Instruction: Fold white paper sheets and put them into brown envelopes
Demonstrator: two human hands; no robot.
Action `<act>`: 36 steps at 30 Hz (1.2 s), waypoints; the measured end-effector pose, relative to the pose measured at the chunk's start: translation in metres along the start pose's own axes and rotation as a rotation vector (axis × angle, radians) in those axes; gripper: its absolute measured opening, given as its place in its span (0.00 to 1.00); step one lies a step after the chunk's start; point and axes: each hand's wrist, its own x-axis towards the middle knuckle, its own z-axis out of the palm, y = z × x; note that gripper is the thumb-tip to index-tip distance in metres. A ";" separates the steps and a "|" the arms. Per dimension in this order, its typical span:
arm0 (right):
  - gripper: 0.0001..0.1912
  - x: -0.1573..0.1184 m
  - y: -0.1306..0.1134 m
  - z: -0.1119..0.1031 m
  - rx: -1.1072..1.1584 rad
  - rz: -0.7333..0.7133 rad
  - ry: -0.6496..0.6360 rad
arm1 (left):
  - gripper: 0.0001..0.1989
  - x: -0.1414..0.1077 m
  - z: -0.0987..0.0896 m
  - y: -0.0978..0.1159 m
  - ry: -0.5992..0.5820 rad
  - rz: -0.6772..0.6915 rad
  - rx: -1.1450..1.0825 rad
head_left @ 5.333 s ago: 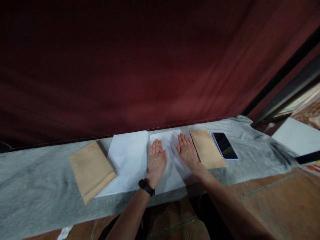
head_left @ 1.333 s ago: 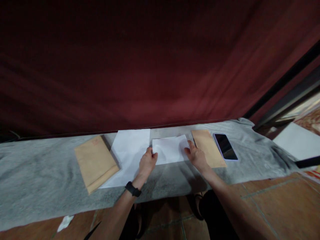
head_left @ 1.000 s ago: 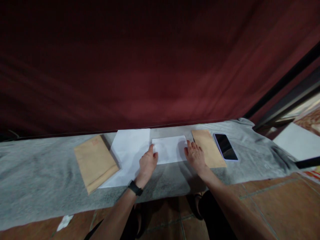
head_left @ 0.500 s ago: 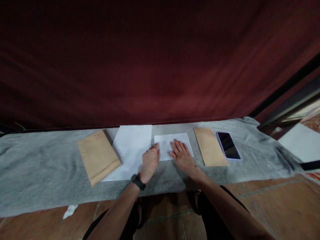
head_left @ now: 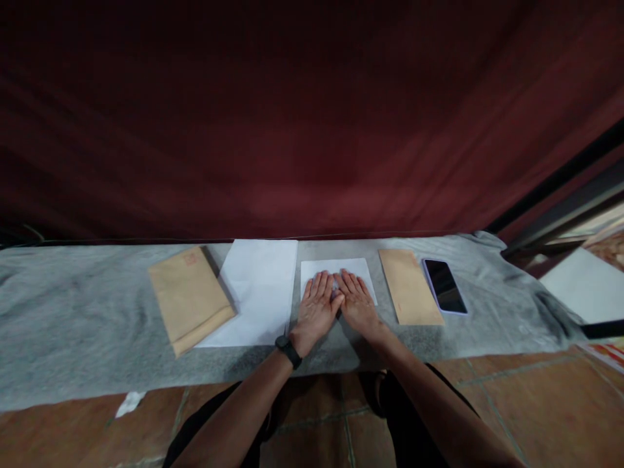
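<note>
A small white sheet of paper, apparently folded point(head_left: 336, 265), lies on the grey cloth in front of me. Flat on its left half rests my left hand point(head_left: 316, 311), fingers stretched out, a dark watch on the wrist. My right hand point(head_left: 358, 305) is spread flat on the right half, and the two thumbs meet in the middle. Both palms cover the sheet's lower edge. Just left of it is a stack of larger white paper point(head_left: 258, 286). To the right lies a single brown envelope point(head_left: 409, 286).
A pile of brown envelopes point(head_left: 192, 296) overlaps the left side of the white paper stack. A phone in a purple case point(head_left: 444, 286) lies at the right. The grey cloth point(head_left: 88, 312) covers a narrow surface against a dark red curtain point(head_left: 312, 149). A white scrap point(head_left: 130, 403) is on the tiled floor.
My left hand has moved right from the small sheet's left edge and now lies flat on it, against my right hand. The right hand stays nearly in place.
</note>
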 end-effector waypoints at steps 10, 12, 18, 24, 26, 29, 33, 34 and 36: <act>0.28 0.006 0.026 0.000 -0.093 0.109 0.084 | 0.31 0.000 -0.004 -0.008 -0.001 -0.038 0.032; 0.28 0.007 0.032 0.001 -0.110 0.125 0.093 | 0.32 -0.001 -0.003 -0.011 0.010 -0.065 0.041; 0.30 0.005 0.040 0.006 -0.144 0.244 0.130 | 0.32 -0.006 0.003 -0.024 0.092 -0.139 0.051; 0.28 0.015 0.038 -0.010 -0.112 0.292 0.125 | 0.30 -0.002 -0.006 -0.015 0.122 -0.169 0.064; 0.28 0.024 0.030 -0.015 -0.021 0.227 0.095 | 0.29 0.008 -0.009 -0.007 0.112 -0.143 0.055; 0.28 0.039 0.014 -0.014 0.128 0.118 0.030 | 0.29 0.025 -0.006 0.002 0.057 -0.055 0.017; 0.28 0.050 0.000 -0.003 0.193 0.047 -0.031 | 0.31 0.038 0.008 0.004 -0.002 0.006 0.002; 0.28 0.051 -0.001 -0.001 0.191 0.045 -0.037 | 0.32 0.039 0.011 0.003 -0.003 0.004 0.004; 0.29 0.051 -0.002 0.002 0.183 0.049 -0.038 | 0.32 0.038 0.013 0.001 -0.001 -0.003 0.010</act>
